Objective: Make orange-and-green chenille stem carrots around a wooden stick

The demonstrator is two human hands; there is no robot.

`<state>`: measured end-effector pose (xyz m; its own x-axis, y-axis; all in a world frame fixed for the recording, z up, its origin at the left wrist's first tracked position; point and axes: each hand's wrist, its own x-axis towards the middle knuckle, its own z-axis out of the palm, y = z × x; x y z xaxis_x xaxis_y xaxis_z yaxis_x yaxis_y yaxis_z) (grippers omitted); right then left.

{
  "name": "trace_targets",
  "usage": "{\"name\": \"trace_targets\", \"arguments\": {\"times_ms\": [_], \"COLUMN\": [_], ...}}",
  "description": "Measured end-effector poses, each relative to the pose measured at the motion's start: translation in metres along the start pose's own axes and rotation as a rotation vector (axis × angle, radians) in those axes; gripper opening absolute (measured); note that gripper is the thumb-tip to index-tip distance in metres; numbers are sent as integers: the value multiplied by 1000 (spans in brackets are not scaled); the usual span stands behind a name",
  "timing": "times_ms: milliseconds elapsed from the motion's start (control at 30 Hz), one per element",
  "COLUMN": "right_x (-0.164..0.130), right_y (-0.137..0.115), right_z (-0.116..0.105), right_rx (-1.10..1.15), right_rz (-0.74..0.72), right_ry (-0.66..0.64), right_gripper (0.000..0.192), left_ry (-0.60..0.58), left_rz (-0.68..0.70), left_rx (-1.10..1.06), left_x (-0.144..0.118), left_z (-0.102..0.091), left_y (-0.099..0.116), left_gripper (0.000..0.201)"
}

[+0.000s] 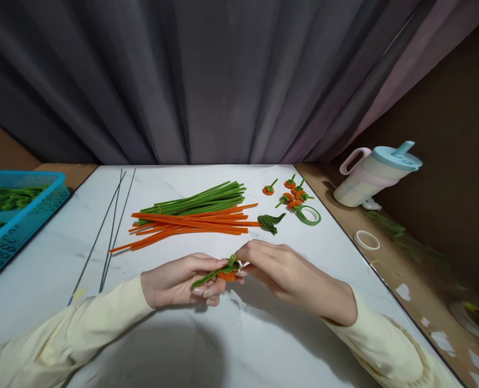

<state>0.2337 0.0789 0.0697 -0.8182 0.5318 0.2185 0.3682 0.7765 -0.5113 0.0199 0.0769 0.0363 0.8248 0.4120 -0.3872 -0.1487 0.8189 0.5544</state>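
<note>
My left hand (pixel 178 280) is closed around a small orange pipe-cleaner fruit (pixel 227 276), thumb on top and fingers curled beneath. Green pipe-cleaner pieces (pixel 233 263) sit on top of the fruit, and a green strand (pixel 205 279) sticks out to the left across my fingers. My right hand (pixel 290 275) pinches at the right side of the same fruit; its fingertips partly hide what they grip. Beyond my hands lie a bundle of orange pipe cleaners (pixel 194 222) and a bundle of green pipe cleaners (pixel 199 199). A bunch of dark green pipe-cleaner leaves (pixel 269 222) rests at their right end.
Several finished orange fruits with green stems (pixel 269 189) lie at the back right, beside a roll of green tape (pixel 319 221). Thin wires (pixel 98 245) stretch along the left. A blue basket (pixel 59 186) stands far left, a handled tumbler (pixel 364 183) and a white ring (pixel 366 247) on the right.
</note>
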Motion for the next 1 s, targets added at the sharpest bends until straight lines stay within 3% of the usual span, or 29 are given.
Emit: {"name": "trace_targets", "arguments": {"times_ms": [167,367,633,867,1000], "right_x": [-2,0,-3,-6,-7], "right_y": [-6,-14,-27,-47,-52], "right_z": [4,8,20,16,12], "right_rx": [-277,-458,-585,-477,-66], "right_rz": [-71,-160,-89,64,277], "right_ry": [26,131,200,209,122], "right_gripper": [27,37,29,24,22], "left_ry": [-59,1,94,234,297], "left_rz": [-34,4,96,220,282], "left_rx": [-46,-11,68,512,627], "left_x": [-3,-5,-5,-9,-9], "left_z": [-1,7,20,34,38], "left_y": [0,0,-4,-8,-14], "left_gripper": [25,23,26,32,29]}}
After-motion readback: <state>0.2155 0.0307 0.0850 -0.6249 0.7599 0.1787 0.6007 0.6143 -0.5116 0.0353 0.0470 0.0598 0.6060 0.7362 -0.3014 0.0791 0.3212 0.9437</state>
